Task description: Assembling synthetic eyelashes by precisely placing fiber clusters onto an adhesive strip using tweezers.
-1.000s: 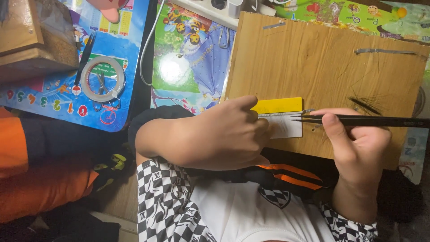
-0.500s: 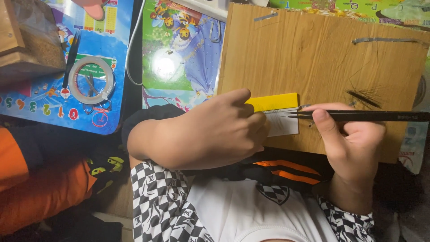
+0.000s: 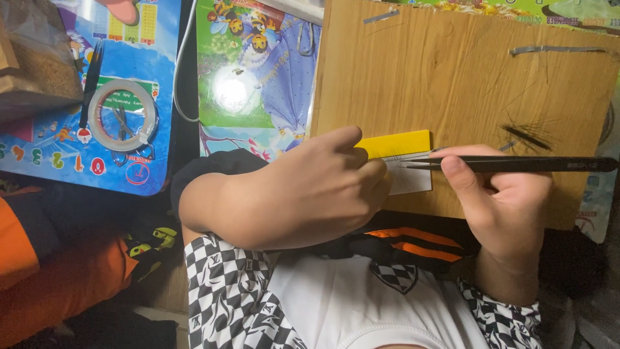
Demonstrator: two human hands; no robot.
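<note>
At the middle of the frame my left hand [image 3: 303, 190] presses the yellow strip [image 3: 395, 143] on the wooden board [image 3: 465, 84]. My right hand [image 3: 500, 207] holds the black tweezers [image 3: 516, 164] closed, tips at the white strip [image 3: 410, 178]. If my pressing fingers shift, I think the strips may slide and the tips miss.

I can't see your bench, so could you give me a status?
Left hand pins yellow-and-white strip on wooden board. Right hand grips black tweezers, tips at strip. Nothing obstructing.

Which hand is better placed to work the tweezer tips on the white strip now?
Right. The right hand grips the black tweezers, tips at the white strip; the left hand only steadies the yellow card.
</note>
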